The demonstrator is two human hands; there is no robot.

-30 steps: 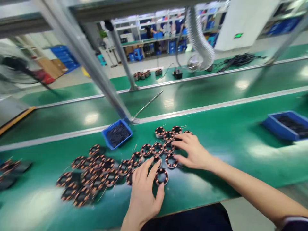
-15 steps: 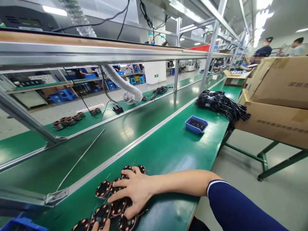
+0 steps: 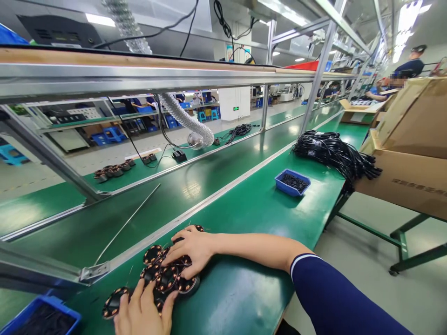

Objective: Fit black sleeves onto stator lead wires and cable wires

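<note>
The green workbench (image 3: pixel 240 284) extends beneath both hands and continues forward and to the right of them. A cardboard box (image 3: pixel 415 184) stands well to the right of the right hand, beyond the bench edge. A black cable bundle (image 3: pixel 328 151) lies forward and right of the right hand, also well apart. The copper-wound ring coils (image 3: pixel 167 279) form a close cluster on the bench, under the right hand and just ahead of the left hand. One blue tray (image 3: pixel 293 191) of small black parts sits forward and right of the right hand; a second blue bin (image 3: pixel 72 312) is to the left of the left hand. The right hand (image 3: pixel 192 251) is open, fingers spread across the coils. The left hand (image 3: pixel 143 309) is open, fingers spread and thumb apart, at the cluster's near side. A single coil (image 3: pixel 112 304) lies just left of the left-hand fingers; contact cannot be determined.
</note>
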